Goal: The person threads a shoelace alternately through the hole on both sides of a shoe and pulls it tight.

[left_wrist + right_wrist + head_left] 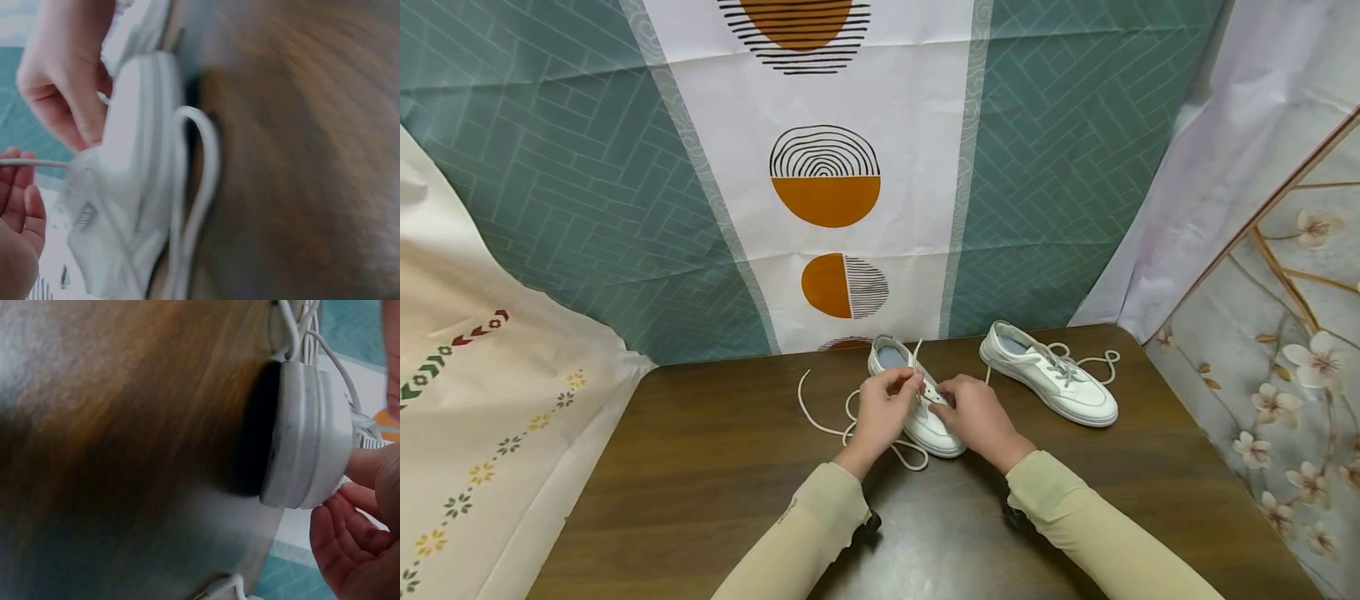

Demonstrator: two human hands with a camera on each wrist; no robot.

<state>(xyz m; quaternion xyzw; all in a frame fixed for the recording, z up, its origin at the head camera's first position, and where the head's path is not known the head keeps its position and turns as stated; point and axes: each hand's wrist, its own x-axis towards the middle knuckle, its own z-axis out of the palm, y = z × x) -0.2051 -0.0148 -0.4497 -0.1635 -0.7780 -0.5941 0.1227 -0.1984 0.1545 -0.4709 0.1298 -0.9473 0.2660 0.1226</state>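
Two white lace-up shoes are on the wooden table. The left hand (pixel 883 410) pinches a white lace (pixel 915 354) above the nearer shoe (pixel 931 432); in the left wrist view this hand (pixel 19 219) holds the lace (pixel 39 162) beside the shoe (pixel 134 144). At the shoe's right side the right hand (pixel 983 417) has its fingers on the eyelet area. The right wrist view shows the right hand (pixel 359 534) against the shoe (pixel 312 437); what its fingertips touch is partly hidden there.
The second shoe (pixel 1052 375), laced, stands to the right near the table's back edge. Loose lace (pixel 820 427) curls over the table (pixel 700 467) left of the nearer shoe. Patterned cloth (pixel 865 200) hangs behind the table, with more fabric at both sides.
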